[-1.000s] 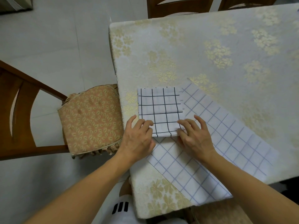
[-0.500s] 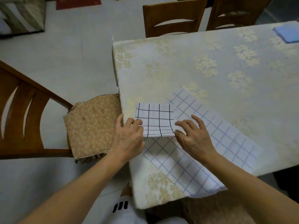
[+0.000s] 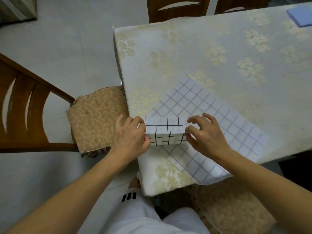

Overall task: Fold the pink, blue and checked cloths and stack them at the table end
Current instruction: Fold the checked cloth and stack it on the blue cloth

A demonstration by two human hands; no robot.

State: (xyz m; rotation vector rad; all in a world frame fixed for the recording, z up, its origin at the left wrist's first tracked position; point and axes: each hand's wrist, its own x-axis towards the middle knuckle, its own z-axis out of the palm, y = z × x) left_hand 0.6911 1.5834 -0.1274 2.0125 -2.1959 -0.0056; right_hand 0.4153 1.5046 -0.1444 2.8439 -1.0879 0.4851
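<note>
While a person sat at the near corner of a table draped in a cream tablecloth with gold flowers (image 3: 194, 53), both hands held a small white cloth with a black check (image 3: 164, 131), folded over on itself. The left hand (image 3: 130, 137) pinched its left edge between thumb and curled fingers; the right hand (image 3: 206, 135) pinched its right edge with thumb and fingertips, the other fingers spread. Beneath it lay a larger white cloth with a pale blue check (image 3: 211, 119), spread flat at a slant and overhanging the near table edge. A folded blue cloth (image 3: 300, 14) sat at the far right of the table. A wooden chair with a floral cushion (image 3: 96, 119) stood to the left
</note>
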